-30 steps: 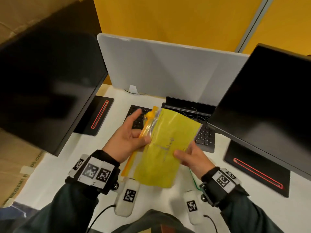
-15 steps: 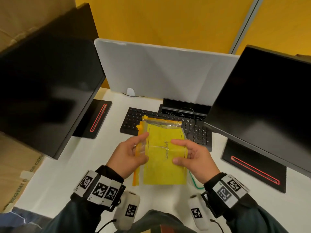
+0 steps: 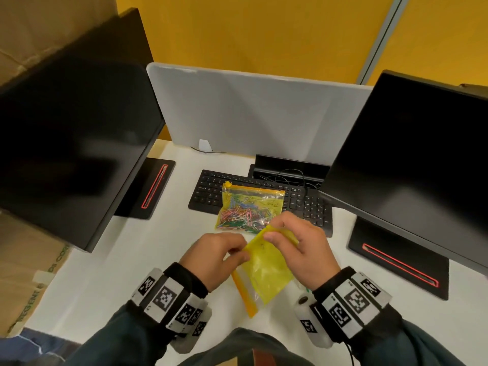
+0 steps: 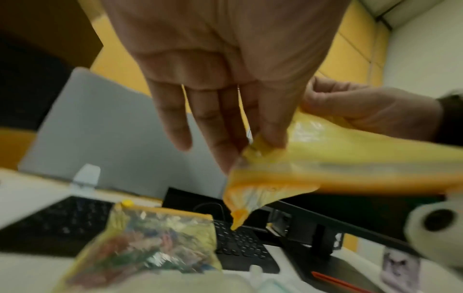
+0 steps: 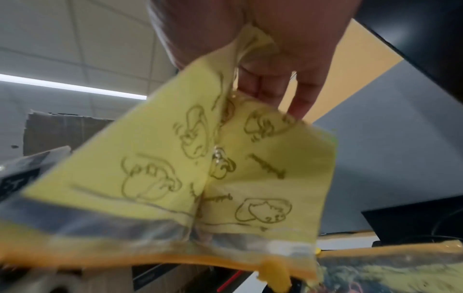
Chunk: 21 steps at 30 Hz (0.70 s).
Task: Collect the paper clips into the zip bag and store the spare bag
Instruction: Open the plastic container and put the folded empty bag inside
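Note:
A zip bag (image 3: pixel 248 208) full of coloured paper clips lies on the white desk, its top edge over the keyboard; it also shows blurred in the left wrist view (image 4: pixel 150 243). Nearer me, both hands hold an empty yellow spare bag (image 3: pixel 264 268) with an orange zip strip above the desk. My left hand (image 3: pixel 219 256) pinches one edge of it (image 4: pixel 265 150). My right hand (image 3: pixel 298 241) grips the upper edge, fingers curled over the plastic. The right wrist view shows the bag (image 5: pixel 225 168) creased down the middle, printed with doodles.
A black keyboard (image 3: pixel 211 188) lies behind the filled bag. Two dark monitors (image 3: pixel 66 133) (image 3: pixel 412 159) stand left and right on black bases. A grey divider panel (image 3: pixel 250 114) closes the back. A cable tray (image 3: pixel 290 170) sits beside the keyboard.
The filled bag has left my hands and now lies against the keyboard. Both hands have drawn back toward me with only the empty yellow bag, which is now creased.

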### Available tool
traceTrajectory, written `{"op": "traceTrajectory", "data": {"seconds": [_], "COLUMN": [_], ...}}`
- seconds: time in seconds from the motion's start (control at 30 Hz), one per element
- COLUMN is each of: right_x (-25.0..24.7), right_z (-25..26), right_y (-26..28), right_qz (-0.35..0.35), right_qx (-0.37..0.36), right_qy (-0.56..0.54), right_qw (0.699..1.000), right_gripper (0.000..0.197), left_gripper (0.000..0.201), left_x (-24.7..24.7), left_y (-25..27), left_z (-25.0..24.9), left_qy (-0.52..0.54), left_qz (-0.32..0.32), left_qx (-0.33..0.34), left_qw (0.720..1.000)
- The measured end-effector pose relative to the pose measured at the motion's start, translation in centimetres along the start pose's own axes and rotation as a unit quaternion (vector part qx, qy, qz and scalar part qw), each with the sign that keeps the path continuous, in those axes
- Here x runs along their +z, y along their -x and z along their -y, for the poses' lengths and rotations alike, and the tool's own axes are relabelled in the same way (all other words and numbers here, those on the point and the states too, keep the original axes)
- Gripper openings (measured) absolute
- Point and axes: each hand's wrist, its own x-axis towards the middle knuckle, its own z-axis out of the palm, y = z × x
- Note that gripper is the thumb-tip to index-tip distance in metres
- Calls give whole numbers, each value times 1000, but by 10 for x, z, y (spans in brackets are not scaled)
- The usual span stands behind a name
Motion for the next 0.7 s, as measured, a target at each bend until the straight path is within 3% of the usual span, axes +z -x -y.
{"op": "traceTrajectory", "data": {"seconds": [0.07,0.13,0.17,0.2,0.27,0.33,0.37,0.47,0.53,0.6,0.7], "right_x": [-4,-11,-13,-14,-10,-4,-1,6,6,5,9], "right_z": [2,-4,-7,-9,-12,-9,-7,-9,-17,-18,-16], "right_y": [-6,-12,-14,-15,-14,-15,-17,-23,-24,-22,-19], "right_qz": [-45,-94,-82,-42,63,122,133,103,76,78,106], "right_qx": [53,166,240,311,403,424,420,417,411,393,328], "right_qy": [-73,-168,-207,-246,-350,-428,-426,-344,-327,-333,-322], "right_qw": [995,967,945,917,843,789,790,835,848,854,882], "right_gripper": [22,58,78,94,109,100,89,56,41,35,37], "left_gripper": [20,11,10,10,10,9,8,5,2,9,14], "left_x": [3,3,2,1,1,4,7,8,5,3,3], "left_y": [-2,-5,-6,-6,-9,-10,-11,-11,-10,-11,-14], "left_z": [-5,-9,-10,-10,-11,-14,-14,-10,-7,-5,-6], "left_qy": [96,229,263,269,238,179,152,116,184,277,318], "left_qz": [-32,-65,-80,-93,-101,-104,-109,-120,-111,-103,-78], "left_qx": [-30,-76,-84,-80,-56,-22,-11,-7,-38,-79,-79], "left_qw": [994,968,958,955,964,978,982,986,976,952,942]}}
